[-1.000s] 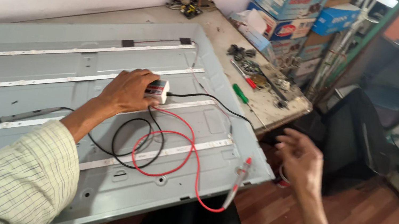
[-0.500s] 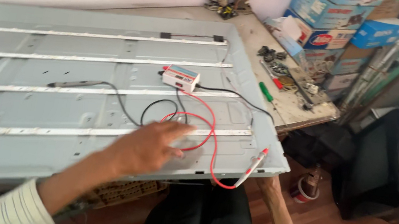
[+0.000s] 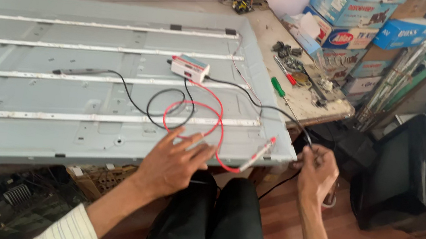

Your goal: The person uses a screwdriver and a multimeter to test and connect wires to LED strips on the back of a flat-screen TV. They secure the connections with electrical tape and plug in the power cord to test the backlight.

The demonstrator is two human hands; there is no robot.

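Four white LED strips (image 3: 86, 48) run lengthwise across one grey backlight panel (image 3: 5, 119). One white tester box (image 3: 190, 68) sits near the panel's far right corner, feeding one red lead (image 3: 210, 102) and one black lead (image 3: 130, 94). Left hand (image 3: 174, 162) rests open-fingered on the near edge, touching the red lead. Right hand (image 3: 317, 174), off the panel's near right corner, pinches the black power cord (image 3: 277, 113). Open floor lies right.

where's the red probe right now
In the head view the red probe lies on the near right corner of the grey panel, between the left hand and the right hand, its red lead looping back toward the small white tester box.
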